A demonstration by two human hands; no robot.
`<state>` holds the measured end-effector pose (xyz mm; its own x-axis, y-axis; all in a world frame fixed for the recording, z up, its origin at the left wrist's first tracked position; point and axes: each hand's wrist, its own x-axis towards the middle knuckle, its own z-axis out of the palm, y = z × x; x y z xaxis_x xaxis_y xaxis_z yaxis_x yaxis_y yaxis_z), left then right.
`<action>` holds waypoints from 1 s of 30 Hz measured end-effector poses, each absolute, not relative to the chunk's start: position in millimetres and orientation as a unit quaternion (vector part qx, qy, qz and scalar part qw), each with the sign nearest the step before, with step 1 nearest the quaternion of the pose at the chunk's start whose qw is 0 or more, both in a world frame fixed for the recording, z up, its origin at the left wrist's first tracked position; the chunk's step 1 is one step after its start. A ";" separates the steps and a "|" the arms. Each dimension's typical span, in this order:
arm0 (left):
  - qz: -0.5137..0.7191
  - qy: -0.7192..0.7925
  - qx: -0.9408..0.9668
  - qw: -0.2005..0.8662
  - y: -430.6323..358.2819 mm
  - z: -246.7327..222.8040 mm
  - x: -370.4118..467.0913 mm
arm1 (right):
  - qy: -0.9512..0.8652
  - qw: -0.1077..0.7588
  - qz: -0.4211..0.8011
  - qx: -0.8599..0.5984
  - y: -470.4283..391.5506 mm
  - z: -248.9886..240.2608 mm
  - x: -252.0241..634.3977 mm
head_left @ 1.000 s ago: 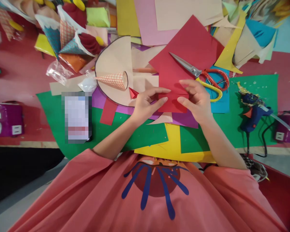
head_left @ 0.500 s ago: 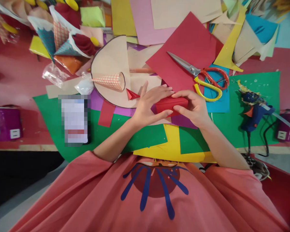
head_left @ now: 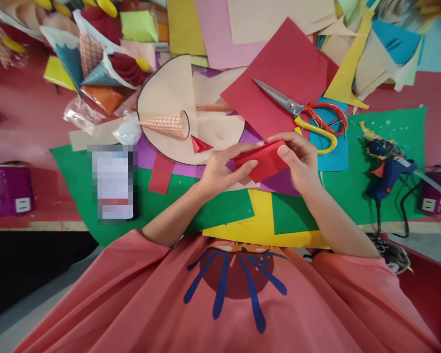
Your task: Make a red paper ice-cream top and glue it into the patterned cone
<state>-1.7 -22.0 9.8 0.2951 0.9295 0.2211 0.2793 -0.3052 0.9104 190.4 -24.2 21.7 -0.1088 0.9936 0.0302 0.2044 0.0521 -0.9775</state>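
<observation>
A folded piece of red paper (head_left: pixel 266 162) is held between my two hands, above the middle of the work surface. My left hand (head_left: pixel 224 169) pinches its left end, thumb in front and fingers behind. At the right end my right hand (head_left: pixel 301 159) grips it, with the thumb on the upper corner. A small red folded paper piece (head_left: pixel 201 145) lies left of my left hand on a cream paper disc (head_left: pixel 165 83). Beside it rests a checked paper cone (head_left: pixel 169 123). Scissors (head_left: pixel 297 109) with red and yellow handles lie beyond my right hand, partly on a red sheet (head_left: pixel 282 63).
A blue glue gun (head_left: pixel 387 179) with a cable lies on green paper (head_left: pixel 407 132) at the right. On the left is a phone (head_left: pixel 113 184) with a blurred screen. Fabric-wrapped cones (head_left: pixel 64 54) and paper scraps (head_left: pixel 375 68) lie at the back.
The red paper has tilted, its right end raised, and more of its front face shows. My left fingers have curled in behind it, and my right thumb has moved up to its corner.
</observation>
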 end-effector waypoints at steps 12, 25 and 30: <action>0.394 0.442 0.648 0.478 -21.4 5.6 -0.5 | -0.536 0.419 0.507 -0.529 -24.0 15.7 187.9; 0.384 0.444 0.701 0.405 -18.5 9.3 -0.2 | -0.547 0.396 0.525 -0.517 -21.7 23.5 184.9; 0.401 0.436 0.699 0.401 -18.8 9.1 0.2 | -0.541 0.396 0.526 -0.523 -21.9 23.1 183.5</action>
